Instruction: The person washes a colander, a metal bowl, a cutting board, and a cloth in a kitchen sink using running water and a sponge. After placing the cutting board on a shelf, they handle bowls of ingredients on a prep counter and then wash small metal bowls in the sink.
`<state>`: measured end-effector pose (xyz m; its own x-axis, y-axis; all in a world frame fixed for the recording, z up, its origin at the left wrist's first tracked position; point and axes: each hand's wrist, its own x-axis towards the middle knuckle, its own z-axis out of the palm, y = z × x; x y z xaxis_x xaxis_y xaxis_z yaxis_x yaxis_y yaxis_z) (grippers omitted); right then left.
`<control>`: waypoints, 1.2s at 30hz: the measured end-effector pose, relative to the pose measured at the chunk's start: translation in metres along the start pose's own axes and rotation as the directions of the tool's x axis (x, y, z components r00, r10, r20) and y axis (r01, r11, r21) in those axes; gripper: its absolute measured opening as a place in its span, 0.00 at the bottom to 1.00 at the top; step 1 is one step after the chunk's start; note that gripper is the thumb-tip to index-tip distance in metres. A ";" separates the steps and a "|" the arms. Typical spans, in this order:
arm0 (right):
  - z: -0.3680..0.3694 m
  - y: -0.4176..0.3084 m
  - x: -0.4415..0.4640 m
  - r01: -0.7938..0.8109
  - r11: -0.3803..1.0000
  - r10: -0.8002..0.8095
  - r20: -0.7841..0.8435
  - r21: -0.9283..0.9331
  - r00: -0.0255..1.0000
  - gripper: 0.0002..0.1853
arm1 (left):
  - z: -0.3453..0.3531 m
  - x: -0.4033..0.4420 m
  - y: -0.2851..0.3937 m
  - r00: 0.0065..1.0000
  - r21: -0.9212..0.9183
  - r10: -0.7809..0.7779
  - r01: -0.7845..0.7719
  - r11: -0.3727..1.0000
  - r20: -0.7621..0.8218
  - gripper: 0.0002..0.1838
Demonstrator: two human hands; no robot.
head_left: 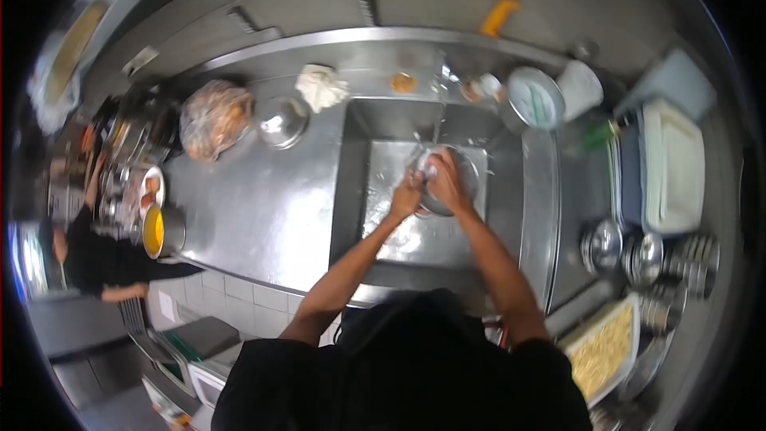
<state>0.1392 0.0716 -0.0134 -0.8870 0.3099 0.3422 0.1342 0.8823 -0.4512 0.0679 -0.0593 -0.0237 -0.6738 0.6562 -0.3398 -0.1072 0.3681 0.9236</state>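
Both hands are down in a steel sink (383, 227) under the tap (444, 72). A round metal bowl (469, 182) lies tilted in the basin beneath them. With its fingers curled at the bowl's left rim, my left hand (408, 195) grips it. Over the inside of the bowl, my right hand (447, 179) is closed around something small and pale, blurred and mostly hidden by the fingers. The basin floor looks wet.
Left on the steel counter (255, 199) are a metal dome (282, 122), a white cloth (321, 86) and a plastic bag (214, 120). Right stand a metal pot (535, 98), stacked trays (674, 168) and bowls (606, 243). A co-worker (96, 251) is at far left.
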 end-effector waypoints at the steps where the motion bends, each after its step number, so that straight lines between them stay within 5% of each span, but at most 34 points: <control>1: 0.017 -0.010 0.001 -0.264 0.927 0.276 -0.010 0.265 0.961 0.17 | -0.004 0.001 0.024 0.986 0.101 -0.169 0.166 0.981 0.016 0.30; 2: 0.039 -0.026 -0.001 -0.480 0.722 0.505 0.094 0.497 0.858 0.20 | -0.007 0.012 0.015 0.987 0.167 0.153 -0.142 0.976 -0.052 0.28; 3: 0.054 -0.027 -0.012 -0.404 0.432 0.454 0.193 0.806 0.870 0.24 | -0.011 0.032 -0.004 0.969 0.293 0.243 -0.221 0.930 -0.041 0.27; 5: 0.030 -0.049 -0.016 -0.508 0.495 0.336 0.383 0.705 0.860 0.27 | -0.017 0.073 -0.043 0.908 0.536 0.418 -0.345 0.771 -0.018 0.28; 6: 0.017 -0.050 -0.020 -0.404 0.823 0.190 0.478 0.398 0.857 0.24 | -0.032 0.076 -0.044 0.939 0.478 0.340 -0.273 0.835 -0.058 0.28; 7: -0.006 -0.063 -0.027 -0.090 0.960 0.009 0.291 0.266 0.957 0.19 | -0.042 0.066 -0.031 0.977 0.346 0.212 -0.191 0.919 -0.024 0.30; 9: 0.000 -0.038 -0.042 -0.013 0.991 -0.028 0.300 0.132 0.954 0.21 | -0.064 0.048 0.000 0.997 0.095 -0.054 0.050 0.994 0.046 0.32; 12: -0.019 -0.013 -0.030 -0.087 0.963 0.013 0.277 0.257 0.961 0.16 | -0.052 0.061 -0.020 0.940 -0.023 -0.076 0.089 0.996 0.334 0.32; 13: -0.029 -0.016 -0.019 -0.083 0.963 0.008 0.278 0.257 0.961 0.16 | -0.040 0.043 0.001 0.959 0.271 0.276 -0.283 0.920 0.063 0.28; 14: -0.039 -0.024 -0.003 -0.093 0.950 0.028 0.215 0.297 0.976 0.16 | -0.035 0.027 0.021 0.761 0.607 0.645 -0.478 0.635 -0.075 0.28; 15: -0.046 -0.025 0.005 -0.102 0.937 0.052 0.155 0.333 0.987 0.16 | -0.032 0.017 0.038 0.762 0.604 0.644 -0.479 0.637 -0.074 0.28; 16: -0.047 -0.013 0.008 -0.101 0.938 0.054 0.150 0.330 0.987 0.16 | -0.031 0.010 0.054 0.891 0.503 0.443 -0.342 0.794 -0.094 0.28; 17: -0.046 0.003 0.011 -0.275 0.907 0.212 0.219 0.318 0.952 0.17 | -0.031 0.010 0.060 0.972 0.398 0.222 -0.171 0.901 -0.084 0.31; 18: -0.045 0.018 0.010 -0.442 0.849 0.362 0.293 0.289 0.885 0.19 | -0.026 0.016 0.059 0.956 0.225 0.170 -0.116 0.967 -0.239 0.35; 19: -0.043 0.031 0.003 -0.444 0.849 0.364 0.292 0.285 0.884 0.19 | -0.028 0.015 0.067 0.957 0.222 0.170 -0.117 0.968 -0.237 0.35; 20: -0.038 0.041 -0.004 -0.399 0.666 0.441 0.099 0.630 0.892 0.23 | -0.037 0.017 0.076 0.970 -0.011 0.048 -0.052 0.999 -0.238 0.36; 21: -0.041 0.033 -0.004 -0.335 0.282 0.470 0.176 0.899 0.865 0.28 | -0.044 0.021 0.080 0.975 -0.244 -0.076 0.023 0.970 -0.211 0.37; 22: -0.044 0.025 -0.004 -0.194 -0.165 0.494 0.251 0.967 0.832 0.34 | -0.043 0.027 0.077 0.979 -0.410 -0.165 0.103 0.906 -0.121 0.35; 23: -0.040 0.014 -0.004 -0.193 -0.165 0.499 0.251 0.967 0.829 0.34 | -0.033 0.033 0.070 0.979 -0.409 -0.167 0.107 0.906 -0.116 0.35; 24: -0.045 -0.029 0.004 -0.043 -0.158 0.715 0.145 0.986 0.684 0.36 | -0.017 0.043 0.056 0.966 -0.782 -0.260 0.170 0.600 0.011 0.36; 25: -0.044 -0.062 0.008 0.103 -0.110 0.878 0.048 0.989 0.476 0.38 | -0.016 0.021 0.075 0.973 -0.939 -0.204 0.169 0.300 0.110 0.38; 26: -0.031 -0.064 0.004 0.171 -0.082 0.874 -0.011 0.982 0.486 0.38 | -0.016 -0.002 0.095 0.967 -0.978 -0.145 0.206 -0.033 0.208 0.42; 27: -0.018 -0.066 0.001 0.238 -0.058 0.866 -0.070 0.970 0.495 0.38 | -0.007 0.004 0.079 0.966 -0.977 -0.148 0.211 -0.031 0.214 0.42; 29: -0.014 -0.052 -0.005 0.076 -0.221 0.823 0.144 0.972 0.550 0.38 | 0.013 0.022 0.029 0.970 -0.988 -0.237 -0.015 0.155 -0.052 0.42; 30: -0.028 -0.038 -0.009 -0.023 -0.394 0.727 0.327 0.919 0.604 0.38 | -0.004 0.015 0.026 0.969 -0.826 -0.178 -0.042 0.562 -0.170 0.40; 31: -0.031 -0.015 -0.011 -0.015 -0.388 0.738 0.320 0.922 0.594 0.38 | -0.019 0.004 0.039 0.972 -0.825 -0.178 -0.028 0.564 -0.154 0.40; 32: -0.032 0.006 -0.007 -0.205 -0.268 0.719 0.337 0.942 0.609 0.36 | -0.034 -0.002 0.057 0.989 -0.615 -0.119 0.043 0.787 -0.084 0.38; 34: -0.028 0.022 -0.012 -0.552 -0.007 0.690 0.403 0.834 0.601 0.33 | -0.055 -0.025 0.112 0.989 0.021 -0.148 0.148 0.989 -0.030 0.37; 35: -0.030 0.021 -0.020 -0.561 -0.009 0.700 0.406 0.828 0.588 0.33 | -0.054 -0.022 0.110 0.987 0.015 -0.158 0.159 0.987 -0.017 0.37; 36: -0.039 0.001 -0.013 -0.346 -0.155 0.737 0.342 0.925 0.584 0.32 | -0.054 -0.014 0.109 0.991 -0.157 -0.125 0.118 0.981 -0.039 0.36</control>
<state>0.1681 0.0824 0.0139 -0.5700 0.7096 -0.4142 -0.1229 -0.5721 -0.8110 0.0263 -0.0640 0.0910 -0.6831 0.5786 -0.4457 -0.2991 0.3350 0.8935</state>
